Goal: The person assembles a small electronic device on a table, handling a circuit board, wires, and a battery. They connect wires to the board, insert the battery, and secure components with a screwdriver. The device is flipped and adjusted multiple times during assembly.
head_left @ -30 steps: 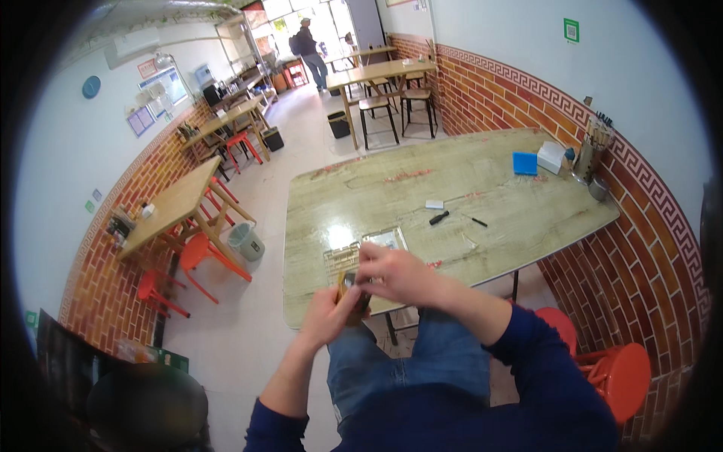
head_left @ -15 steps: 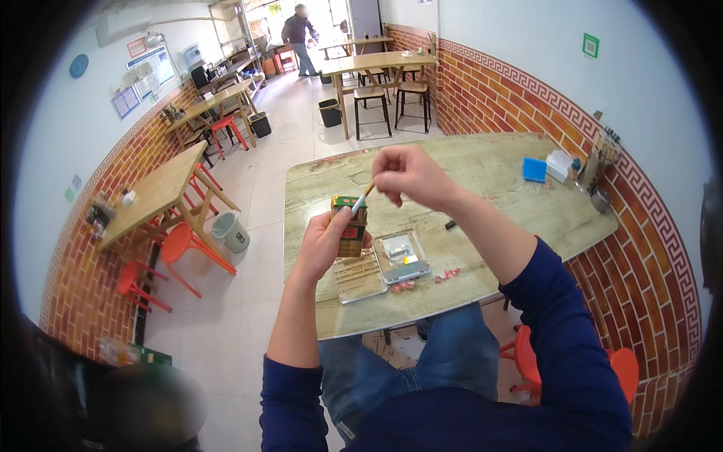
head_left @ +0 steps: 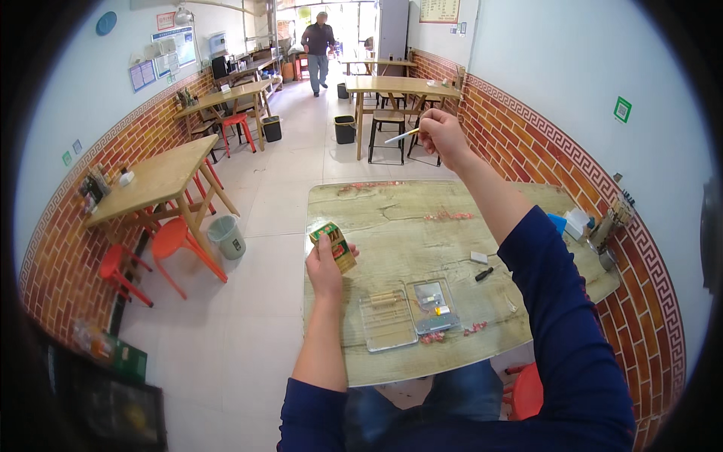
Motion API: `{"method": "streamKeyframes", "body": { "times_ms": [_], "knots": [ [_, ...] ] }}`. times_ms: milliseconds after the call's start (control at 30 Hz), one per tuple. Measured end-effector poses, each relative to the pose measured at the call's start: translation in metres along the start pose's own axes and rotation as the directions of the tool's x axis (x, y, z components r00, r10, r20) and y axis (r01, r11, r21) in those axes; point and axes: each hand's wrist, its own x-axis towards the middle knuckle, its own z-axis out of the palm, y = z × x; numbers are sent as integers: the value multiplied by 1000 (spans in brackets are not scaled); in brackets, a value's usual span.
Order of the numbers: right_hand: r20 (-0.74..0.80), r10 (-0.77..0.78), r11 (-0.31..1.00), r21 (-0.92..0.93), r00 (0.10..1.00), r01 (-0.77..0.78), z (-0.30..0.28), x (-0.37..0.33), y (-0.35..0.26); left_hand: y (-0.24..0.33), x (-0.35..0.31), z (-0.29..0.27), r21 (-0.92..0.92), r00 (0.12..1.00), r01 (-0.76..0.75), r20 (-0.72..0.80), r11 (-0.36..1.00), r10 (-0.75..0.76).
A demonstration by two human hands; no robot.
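Note:
My right hand [head_left: 444, 139] is raised over the far side of the table and pinches a white cigarette with a yellowish filter end [head_left: 401, 137]. Lower and to the left, my left hand [head_left: 324, 271] is wrapped round a green and gold cigarette pack [head_left: 343, 255], held tilted above the table's left edge. An opened flat case [head_left: 392, 343] lies on the table in front of me. One half has long slots; the other holds small parts, one of them yellow [head_left: 442, 310]. To its right are a short black tool [head_left: 484, 274] and a small white block [head_left: 479, 258].
Red scraps are scattered on the wood-patterned table [head_left: 376, 248]. A blue object [head_left: 557, 223] and a white box [head_left: 578, 223] stand by the right wall. Red stools [head_left: 175, 241], a bin [head_left: 226, 237] and other tables [head_left: 154, 177] are at left. A person [head_left: 318, 53] stands in the far aisle.
My right hand has moved up and away from the pack with the cigarette, which was at the pack's top before. The pack is now tilted. The distant person has turned toward me.

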Motion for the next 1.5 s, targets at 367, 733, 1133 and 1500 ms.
{"method": "streamKeyframes", "body": {
  "times_ms": [367, 733, 1133, 1500],
  "knots": [
    [113, -39, 999, -3, 993, 39, 34, 13, 8, -11, -1, -3, -43, 997, -13, 80, 999, 17],
    [255, -1, 998, 65, 967, -16, 41, -59, 27, -2, -7, -1, 61, 986, -32, 164, 998, 22],
    [214, -272, 958, -28, 938, 285, 38, -167, 25, 5, -7, -3, 83, 980, -6, 200, 997, -11],
    [395, -380, 850, -208, 836, 484, 63, -180, 25, 7, -14, 1, 320, 971, -55, 238, 946, -24]
  ]
}}
